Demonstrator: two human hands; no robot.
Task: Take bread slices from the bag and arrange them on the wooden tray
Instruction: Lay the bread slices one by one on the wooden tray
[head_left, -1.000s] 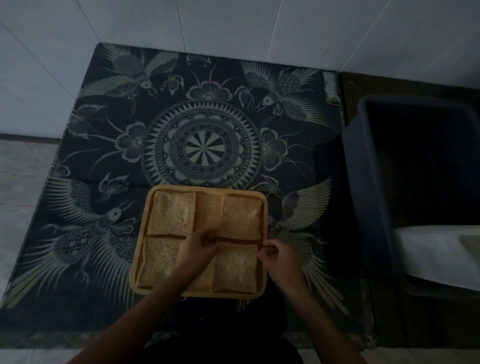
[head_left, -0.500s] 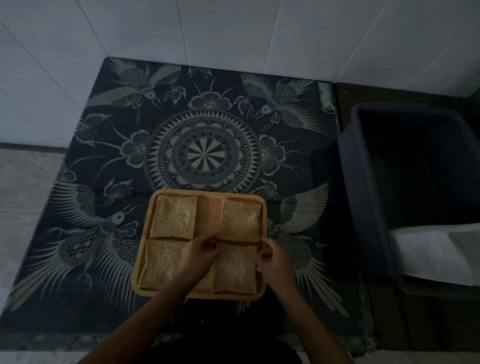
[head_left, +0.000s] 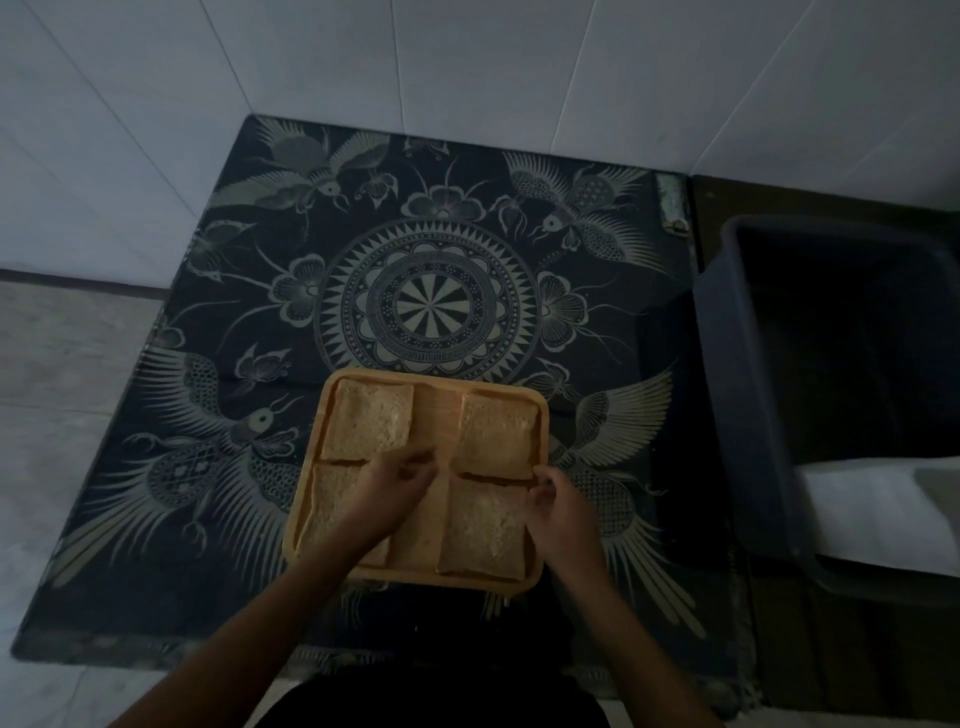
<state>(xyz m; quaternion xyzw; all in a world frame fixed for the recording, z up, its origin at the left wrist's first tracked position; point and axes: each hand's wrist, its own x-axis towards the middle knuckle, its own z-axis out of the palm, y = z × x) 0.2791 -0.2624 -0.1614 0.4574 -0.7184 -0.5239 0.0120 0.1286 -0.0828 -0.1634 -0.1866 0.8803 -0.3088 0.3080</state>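
The wooden tray lies on a dark patterned cloth and holds four bread slices in a two-by-two layout. Two slices lie at the far left and far right. My left forearm partly covers the near-left slice. My left hand reaches over the tray's middle, its fingertips at the far left corner of the near-right slice. My right hand pinches that slice's far right corner. The slice lies flat on the tray. I cannot see a bread bag.
The dark patterned cloth covers the surface up to a white tiled wall. A dark plastic bin stands at the right with something white inside. A pale floor shows at the left.
Both hands stay at the far corners of the near-right slice. My left fingers have loosened a little. The view has tilted slightly.
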